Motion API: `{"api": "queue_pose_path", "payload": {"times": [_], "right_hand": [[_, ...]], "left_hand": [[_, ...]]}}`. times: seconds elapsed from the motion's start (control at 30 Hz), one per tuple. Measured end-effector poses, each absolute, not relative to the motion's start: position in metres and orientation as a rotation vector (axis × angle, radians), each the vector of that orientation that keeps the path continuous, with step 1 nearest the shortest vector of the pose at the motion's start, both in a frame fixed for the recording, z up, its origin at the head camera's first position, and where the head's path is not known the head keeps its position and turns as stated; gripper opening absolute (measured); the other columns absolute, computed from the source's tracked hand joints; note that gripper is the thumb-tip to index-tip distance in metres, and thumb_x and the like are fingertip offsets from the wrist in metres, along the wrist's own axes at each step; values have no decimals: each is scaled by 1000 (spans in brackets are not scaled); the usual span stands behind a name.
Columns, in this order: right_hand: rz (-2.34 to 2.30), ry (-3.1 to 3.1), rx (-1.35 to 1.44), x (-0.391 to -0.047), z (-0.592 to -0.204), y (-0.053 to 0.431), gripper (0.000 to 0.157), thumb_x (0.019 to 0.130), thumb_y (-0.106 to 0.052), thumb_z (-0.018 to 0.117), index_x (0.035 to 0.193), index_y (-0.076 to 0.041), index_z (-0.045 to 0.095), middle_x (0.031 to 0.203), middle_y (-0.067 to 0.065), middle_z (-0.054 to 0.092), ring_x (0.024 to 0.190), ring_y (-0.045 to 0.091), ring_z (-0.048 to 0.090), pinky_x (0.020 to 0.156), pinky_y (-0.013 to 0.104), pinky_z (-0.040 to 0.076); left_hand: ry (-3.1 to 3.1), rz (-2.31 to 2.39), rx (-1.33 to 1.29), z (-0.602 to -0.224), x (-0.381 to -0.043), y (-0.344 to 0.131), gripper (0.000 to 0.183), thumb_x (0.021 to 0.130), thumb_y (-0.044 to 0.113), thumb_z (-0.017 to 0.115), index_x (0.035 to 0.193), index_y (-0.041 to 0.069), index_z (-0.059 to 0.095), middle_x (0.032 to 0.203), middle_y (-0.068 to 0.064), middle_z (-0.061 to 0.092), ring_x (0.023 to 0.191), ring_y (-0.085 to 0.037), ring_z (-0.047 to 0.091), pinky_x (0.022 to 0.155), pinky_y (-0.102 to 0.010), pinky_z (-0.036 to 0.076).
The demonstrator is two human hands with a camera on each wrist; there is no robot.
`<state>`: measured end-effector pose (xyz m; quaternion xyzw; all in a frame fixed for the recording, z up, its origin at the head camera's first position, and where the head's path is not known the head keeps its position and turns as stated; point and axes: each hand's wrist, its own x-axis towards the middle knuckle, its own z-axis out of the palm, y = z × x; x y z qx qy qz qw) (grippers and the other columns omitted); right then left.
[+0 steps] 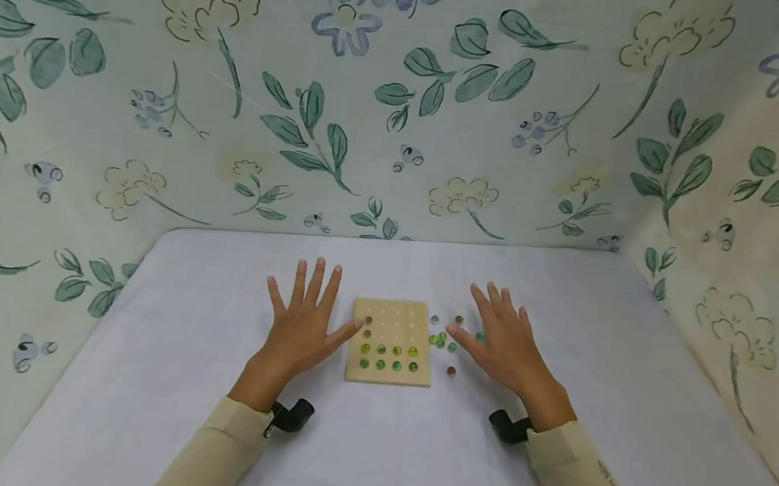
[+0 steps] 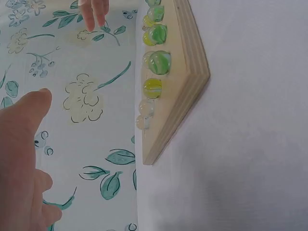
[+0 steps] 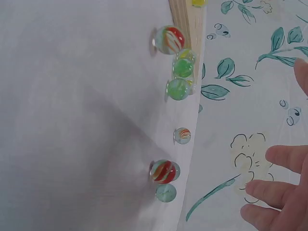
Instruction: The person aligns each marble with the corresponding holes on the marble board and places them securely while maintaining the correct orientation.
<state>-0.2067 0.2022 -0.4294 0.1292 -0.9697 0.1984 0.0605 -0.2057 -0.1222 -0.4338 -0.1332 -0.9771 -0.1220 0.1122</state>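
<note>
A square wooden board (image 1: 396,309) with rows of small hollows lies mid-table. Green marbles (image 1: 380,364) fill its nearest row, yellow marbles (image 1: 381,349) the row behind, and two more marbles (image 1: 367,333) sit in the left column. My left hand (image 1: 302,329), fingers spread, hangs left of the board, its thumb toward the left edge; it holds nothing. To the right, over loose marbles (image 1: 452,348), my right hand (image 1: 511,351) is also spread and holds nothing. In the right wrist view, a red-striped marble (image 3: 163,172) and green marble (image 3: 178,89) rest on the cloth.
A white cloth covers the table (image 1: 378,452). Floral fabric walls (image 1: 405,115) rise behind it and along the right side. Each wrist wears a small black camera, such as the left camera (image 1: 293,416) by the sleeve cuff.
</note>
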Motion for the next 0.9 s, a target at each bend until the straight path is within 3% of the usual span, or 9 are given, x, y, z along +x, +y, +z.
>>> {"api": "queue_pose_path", "payload": {"times": [0.23,0.47,0.7,0.9], "right_hand": [[716,-2929,408,-211,-423,202,83,89,-62,56,152,-14,32,155,16,29,143,38,23,112,60,20],[792,-2912,406,-218,-420,197,73,88,-50,66,146,-14,42,146,11,45,134,32,40,105,53,36],[889,-2945,428,-225,-417,188,54,89,-37,70,136,-16,55,121,12,63,105,28,58,79,42,53],[915,-3008,373,-227,-418,189,44,89,-30,71,129,-14,61,95,3,65,81,17,57,57,26,50]], "left_hand": [[-2911,-471,-441,-438,-202,-119,94,89,66,49,156,14,9,161,-14,4,147,-35,-6,106,-69,-11],[-3001,-563,-446,-446,-202,-118,100,86,72,47,156,15,5,162,-13,1,146,-32,-12,108,-65,-12],[-3061,-644,-471,-454,-202,-124,106,79,77,53,157,23,6,162,-11,2,147,-36,-7,105,-69,-13],[-3102,-618,-525,-459,-206,-121,116,69,83,57,156,23,10,162,-9,4,147,-35,-6,104,-69,-14]]}}
